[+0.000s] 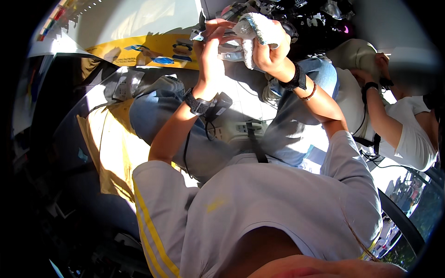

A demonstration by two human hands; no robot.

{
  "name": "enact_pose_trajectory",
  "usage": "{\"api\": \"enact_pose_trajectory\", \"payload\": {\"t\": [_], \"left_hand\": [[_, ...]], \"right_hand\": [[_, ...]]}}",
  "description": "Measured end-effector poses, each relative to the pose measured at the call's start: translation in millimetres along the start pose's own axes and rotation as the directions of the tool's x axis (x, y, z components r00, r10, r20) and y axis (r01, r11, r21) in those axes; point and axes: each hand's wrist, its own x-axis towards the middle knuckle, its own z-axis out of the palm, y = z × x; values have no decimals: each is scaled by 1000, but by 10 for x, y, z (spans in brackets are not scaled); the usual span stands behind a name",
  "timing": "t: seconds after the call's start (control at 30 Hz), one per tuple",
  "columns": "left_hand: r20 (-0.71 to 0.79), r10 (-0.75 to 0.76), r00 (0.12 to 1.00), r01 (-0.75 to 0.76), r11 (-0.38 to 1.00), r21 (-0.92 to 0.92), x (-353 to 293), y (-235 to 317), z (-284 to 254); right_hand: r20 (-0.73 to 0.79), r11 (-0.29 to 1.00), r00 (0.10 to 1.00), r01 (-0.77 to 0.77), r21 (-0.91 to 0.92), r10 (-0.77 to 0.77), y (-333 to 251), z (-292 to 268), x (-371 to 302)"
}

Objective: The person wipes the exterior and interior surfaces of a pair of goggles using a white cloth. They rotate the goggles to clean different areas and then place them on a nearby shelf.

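Both of my arms reach to the top middle of the head view. My left hand [212,58] grips a pale, shiny, clear-looking piece [232,54], whose exact kind I cannot make out. Bunched in my right hand [274,52] is a white fluffy cloth [249,39]. The cloth lies against the shiny piece, and one end of it hangs down beside it. Fingers of both hands are closed, and they partly hide what they hold. Black bands circle both wrists.
A yellow printed panel [139,50] lies beyond my left hand. Dark clutter [306,28] fills the area past my right hand. Beside my left leg is a tan paper bag [109,143]. Another person [403,116] sits close on the right. Black cables [187,155] hang near my lap.
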Motion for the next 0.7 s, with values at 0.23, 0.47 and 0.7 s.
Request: {"api": "enact_pose_trajectory", "payload": {"t": [0.23,0.47,0.7], "left_hand": [[11,55,998,-55,997,52,114,-9,-201],[339,335,879,-422,879,224,309,-61,-419],[284,192,939,-235,964,126,327,62,-377]], "right_hand": [[-55,630,656,-695,346,753,38,-187,-59],[180,497,565,-809,315,805,-14,-189,276],[616,493,543,-826,273,570,298,-173,-27]]}}
